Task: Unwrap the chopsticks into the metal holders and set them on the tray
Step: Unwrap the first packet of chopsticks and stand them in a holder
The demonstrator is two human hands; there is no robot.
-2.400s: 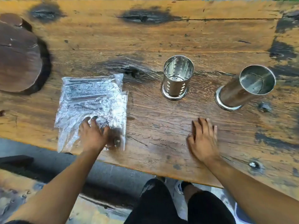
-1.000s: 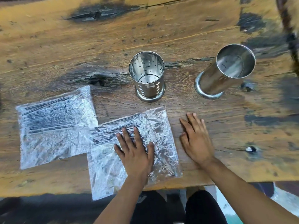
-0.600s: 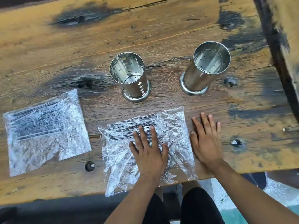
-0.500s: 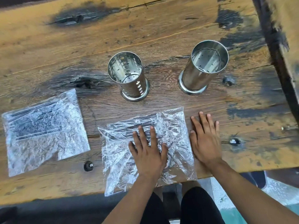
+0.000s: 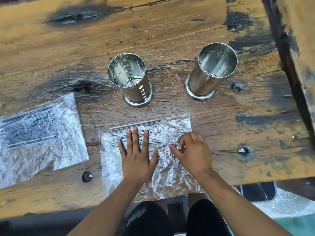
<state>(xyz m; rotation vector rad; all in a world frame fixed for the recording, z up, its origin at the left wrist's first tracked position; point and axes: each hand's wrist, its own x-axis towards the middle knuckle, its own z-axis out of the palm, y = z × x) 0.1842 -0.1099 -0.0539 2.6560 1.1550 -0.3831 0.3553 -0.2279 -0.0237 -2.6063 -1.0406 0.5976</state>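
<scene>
We press our left hand [image 5: 137,157] flat, fingers straight and spread, on the near chopstick packet [image 5: 150,160], a crinkled clear plastic bag with dark chopsticks showing along its far edge; that grip is released, only pressing down. Our right hand [image 5: 192,153] sits on the same packet's right part with its fingers curled, pinching a fold of the plastic wrap. The packet lies at the near edge of the wooden worktop [image 5: 170,31], slightly overhanging it above our knees. Beyond it two metal holders stand upright and apart: the left holder [image 5: 131,79], perforated, just beyond the packet, and the right holder [image 5: 210,71] farther right. A second packet [image 5: 39,135] of chopsticks lies flat to the left, apart from the first.
</scene>
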